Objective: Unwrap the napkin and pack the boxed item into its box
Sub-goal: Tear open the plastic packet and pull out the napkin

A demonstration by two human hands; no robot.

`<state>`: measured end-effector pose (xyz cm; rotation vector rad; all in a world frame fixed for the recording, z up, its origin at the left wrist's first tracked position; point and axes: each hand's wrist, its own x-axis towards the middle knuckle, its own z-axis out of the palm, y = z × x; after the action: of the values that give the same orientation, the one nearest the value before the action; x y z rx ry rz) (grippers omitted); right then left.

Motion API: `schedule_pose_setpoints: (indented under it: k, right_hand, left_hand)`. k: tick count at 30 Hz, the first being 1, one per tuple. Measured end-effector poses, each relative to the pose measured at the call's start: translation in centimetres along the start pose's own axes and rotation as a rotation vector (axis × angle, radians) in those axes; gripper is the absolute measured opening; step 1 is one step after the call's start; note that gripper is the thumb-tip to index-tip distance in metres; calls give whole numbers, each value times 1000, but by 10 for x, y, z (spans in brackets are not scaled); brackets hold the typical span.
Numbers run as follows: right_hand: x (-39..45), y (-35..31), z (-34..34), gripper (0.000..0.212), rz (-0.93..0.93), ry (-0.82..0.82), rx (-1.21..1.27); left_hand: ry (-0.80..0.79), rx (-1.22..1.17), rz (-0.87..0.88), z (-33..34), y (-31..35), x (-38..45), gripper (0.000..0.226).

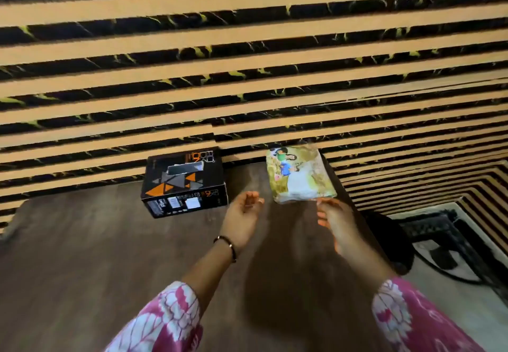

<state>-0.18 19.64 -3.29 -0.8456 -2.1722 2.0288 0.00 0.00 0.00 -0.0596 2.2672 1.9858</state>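
A black box (184,182) with orange and grey triangles stands shut on the brown wooden table (110,255), at the back against the wall. To its right lies a square bundle wrapped in a printed napkin (299,174) with a cartoon picture. My left hand (243,218) hovers between the box and the bundle, fingers apart and holding nothing. My right hand (334,221) is stretched out just below the bundle's near edge, fingers spread, fingertips close to it; contact is unclear. What the napkin wraps is hidden.
A wall of tan slats over black marble (247,63) rises directly behind the table. The table's right edge runs just right of the bundle. Beyond it, lower down, are a black ornate stand (428,230), a dark cable and pale floor.
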Motion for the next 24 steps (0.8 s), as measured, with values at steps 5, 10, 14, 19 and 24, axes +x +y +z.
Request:
schedule_pose_setpoints:
  k: [5, 10, 14, 19, 24]
  right_hand:
    - [50, 16, -3, 51, -358, 46, -882]
    - [74, 19, 1, 70, -444, -85, -1205]
    - [89, 21, 4, 70, -428, -130, -1219]
    - [80, 33, -1, 72, -443, -120, -1203]
    - [42, 43, -8, 72, -412, -131, -1155]
  left_hand:
    - [-246, 764, 176, 32, -29, 58, 58]
    - [-426, 1095, 190, 49, -51, 102, 77]
    - [-482, 1227, 138, 55, -50, 117, 81]
    - [-486, 1279, 148, 55, -50, 111, 81]
    - [-482, 1248, 169, 44, -54, 76, 78]
